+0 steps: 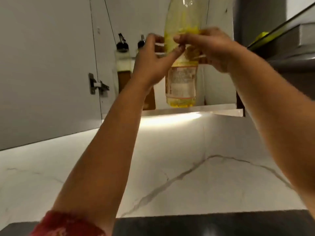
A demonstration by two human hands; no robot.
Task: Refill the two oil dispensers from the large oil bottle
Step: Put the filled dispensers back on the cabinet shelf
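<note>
Up here, from my head view, I have the large oil bottle (181,68) standing on the cupboard shelf (221,107), and both of my hands are on its middle: my left hand (153,60) curls round its left side with the thumb across the front, and my right hand (208,50) wraps the right side, fingers curled over the label area. The risk, as I judge it, is a slip: the plastic may be oily, the bottle sits above eye level, and lifting it out with arms stretched could let it tip or drop onto the tabletop (170,167) below. Swinging it left could also knock the two oil dispensers (122,65), which stand just beside it on the same shelf, the nearer one partly behind my left hand. The bottle looks mostly empty, with a shallow yellow pool at its base; whether it is capped I cannot tell. The left dispenser holds dark liquid in its lower half, under a black pour spout.
</note>
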